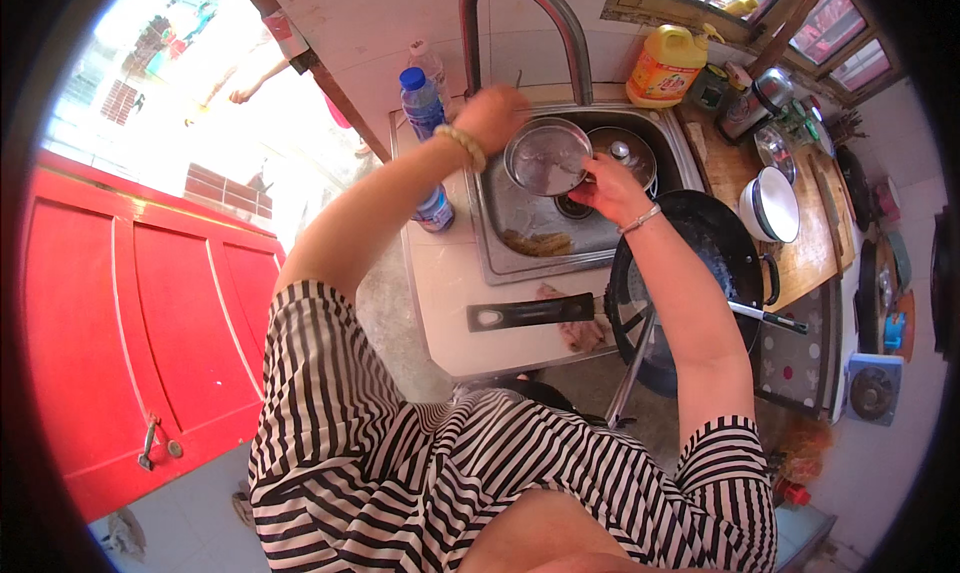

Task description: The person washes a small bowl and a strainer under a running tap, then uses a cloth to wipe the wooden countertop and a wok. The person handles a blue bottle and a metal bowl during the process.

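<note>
Over the stainless steel sink (491, 262), my right hand (611, 187) grips the rim of a shallow round metal pan (547, 157), tilted with a wet-looking inside. My left hand (491, 119) is blurred at the pan's upper left, beside the curved faucet (471, 40); its fingers cannot be made out. A pot lid with a round knob (619, 150) lies in the sink behind my right hand. Yellowish scrubbing material (536, 243) rests on the sink floor near the front edge.
A large black wok (686, 205) and a long black-handled pan (529, 313) stand at the sink's lower right. Plastic bottles (421, 104) line the left edge. A yellow detergent jug (664, 67) stands behind. White bowls (776, 205) sit on a wooden board. Another person's hand (244, 94) shows outside.
</note>
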A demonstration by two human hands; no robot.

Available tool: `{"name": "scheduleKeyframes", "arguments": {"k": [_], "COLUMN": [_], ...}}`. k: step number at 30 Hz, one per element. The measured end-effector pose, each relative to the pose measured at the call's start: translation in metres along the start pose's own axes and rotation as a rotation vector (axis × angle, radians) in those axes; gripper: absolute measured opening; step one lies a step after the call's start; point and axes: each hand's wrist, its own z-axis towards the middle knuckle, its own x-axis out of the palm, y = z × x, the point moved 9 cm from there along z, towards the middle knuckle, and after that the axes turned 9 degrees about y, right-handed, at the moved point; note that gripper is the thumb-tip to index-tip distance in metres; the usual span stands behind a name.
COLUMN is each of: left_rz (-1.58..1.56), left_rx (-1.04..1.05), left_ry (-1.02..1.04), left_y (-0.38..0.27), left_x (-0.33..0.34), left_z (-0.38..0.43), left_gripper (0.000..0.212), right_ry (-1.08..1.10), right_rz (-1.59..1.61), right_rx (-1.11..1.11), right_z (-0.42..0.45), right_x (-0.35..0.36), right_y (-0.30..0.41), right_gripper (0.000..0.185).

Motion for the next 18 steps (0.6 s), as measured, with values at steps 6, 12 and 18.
{"name": "scheduleKeyframes", "arguments": {"k": [6,12,18], "left_rz": [0.338,-0.105,0.379], "left_rx": [0.228,0.339,0.24], "left_ry": [0.143,0.251,0.337], "left_y": [-0.051,-0.104,-0.059], "left_x": [0.073,0.086,0.064], "left_z": [-0.015,-0.012,-0.03], "left_gripper": [0.023,0.03,0.034], "right_ry": [-0.079,-0.129,-0.158], "right_rz": [-0.144,-0.053,-0.22], "right_rx": [-0.051,-0.1,-0.172], "right_z": [-0.003,0.004,-0.017], "right_x": [0.014,-0.02,-0.004], "right_y": [0.01,0.017,0.038], "right_gripper": [0.025,0.025,0.028]}}
